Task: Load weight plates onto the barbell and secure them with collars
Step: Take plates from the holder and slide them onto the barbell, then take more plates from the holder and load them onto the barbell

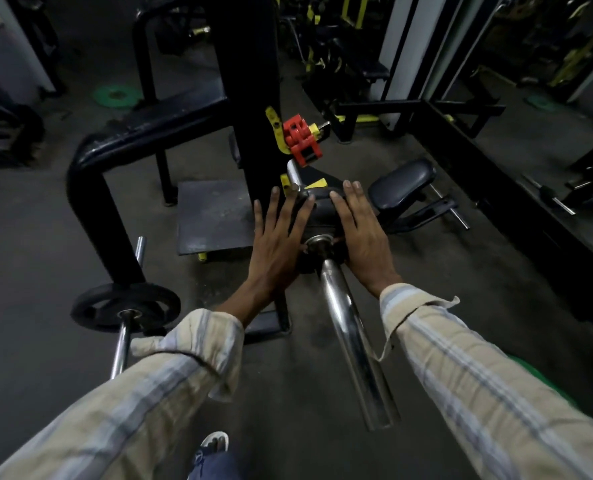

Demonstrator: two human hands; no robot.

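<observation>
A chrome barbell sleeve (348,327) runs from the lower middle up to a black weight plate (321,216) threaded on it. My left hand (276,244) lies flat against the plate's left face, fingers spread. My right hand (362,233) presses flat on its right side, fingers together. Neither hand curls around anything. A red collar (302,140) sits clamped on a yellow peg just above the plate, apart from both hands.
A black rack upright (250,81) stands behind the plate. A second bar with a black plate (125,306) rests at the lower left. A padded bench (400,183) lies to the right. A green plate (116,95) lies on the floor far left.
</observation>
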